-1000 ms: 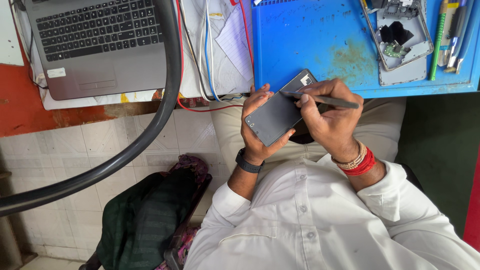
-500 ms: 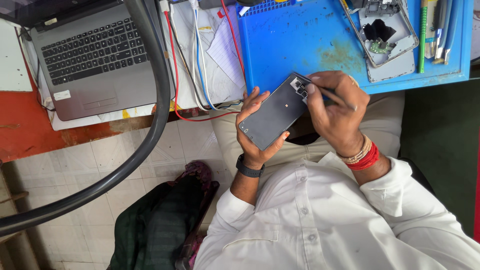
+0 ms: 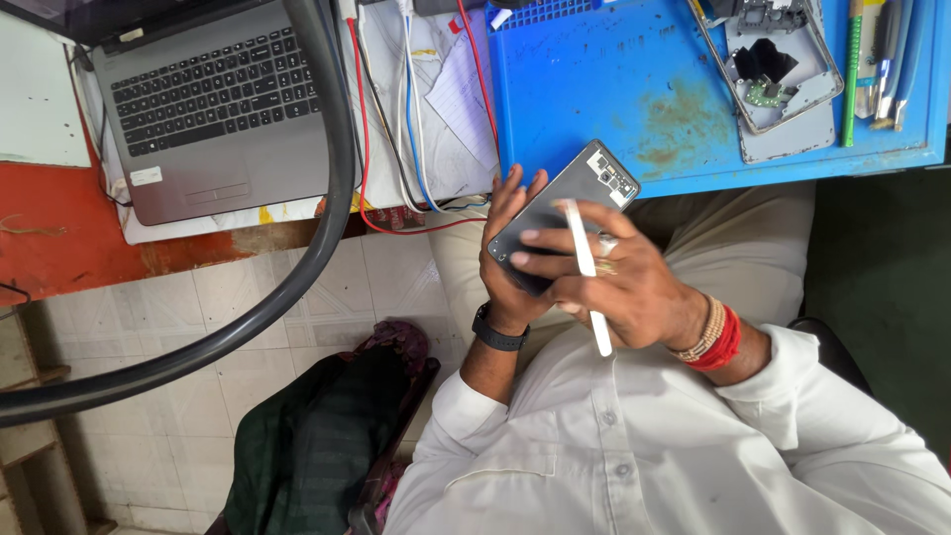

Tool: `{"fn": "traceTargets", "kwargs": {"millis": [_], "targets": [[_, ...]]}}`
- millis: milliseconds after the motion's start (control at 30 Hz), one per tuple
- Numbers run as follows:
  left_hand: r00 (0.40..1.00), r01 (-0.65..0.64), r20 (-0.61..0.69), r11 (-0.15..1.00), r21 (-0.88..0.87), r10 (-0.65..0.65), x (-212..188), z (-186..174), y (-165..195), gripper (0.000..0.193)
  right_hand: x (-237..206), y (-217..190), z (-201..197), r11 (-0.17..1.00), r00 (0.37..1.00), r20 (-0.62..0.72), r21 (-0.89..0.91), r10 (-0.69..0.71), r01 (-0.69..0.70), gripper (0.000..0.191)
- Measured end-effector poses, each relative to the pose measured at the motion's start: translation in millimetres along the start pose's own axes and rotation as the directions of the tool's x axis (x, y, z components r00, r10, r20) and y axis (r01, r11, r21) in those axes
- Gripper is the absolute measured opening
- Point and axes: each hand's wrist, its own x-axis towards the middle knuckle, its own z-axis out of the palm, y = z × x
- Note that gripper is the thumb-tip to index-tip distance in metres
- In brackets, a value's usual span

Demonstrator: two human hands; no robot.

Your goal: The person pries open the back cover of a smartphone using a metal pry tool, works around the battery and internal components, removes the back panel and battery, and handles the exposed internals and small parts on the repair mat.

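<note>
At frame centre, the left hand (image 3: 515, 253) cradles a phone (image 3: 570, 203), back up and still closed. The right hand (image 3: 619, 287) pinches a white tool (image 3: 584, 267) in its fingers, flat across the phone; opening looks barely begun.

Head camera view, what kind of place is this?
Probably a phone repair bench: a blue work mat holds an opened phone frame and hand tools, beside a laptop.

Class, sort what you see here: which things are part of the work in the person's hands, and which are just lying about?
In hand:
- dark smartphone, held back up by the left hand
- white stick tool, in the right hand

Lying about:
- laptop
- blue work mat
- opened phone frame
- red, white and blue cables
- green bag
</note>
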Motion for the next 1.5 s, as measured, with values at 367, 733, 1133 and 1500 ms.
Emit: {"fn": "traceTargets", "kwargs": {"millis": [367, 733, 1133, 1500], "targets": [[0.996, -0.012, 0.083, 0.983, -0.182, 0.028, 17, -11, 31, 0.077, -2, -8, -52, 0.876, 0.952, -0.242, -0.397, 0.188, -0.274, 0.025], [0.934, 0.355, 0.257, 0.589, -0.726, -0.247, 45, 21, 57, 0.103, -28, -37, -57, 0.938, 0.88, -0.369, -0.056, 0.299, -0.342, 0.066], [0.767, 0.448, 0.267, 0.19, -0.873, -0.584, 67, 29, 40, 0.078, -7, -15, -64, 0.859, 0.864, -0.374, -0.256, 0.336, -0.445, 0.075], [0.794, 0.544, 0.022, 0.694, -0.471, -0.608, 94, 13, 15, 0.02, 26, 34, -56, 0.607, 0.841, -0.177, -0.619, 0.511, -0.499, 0.008]]}}
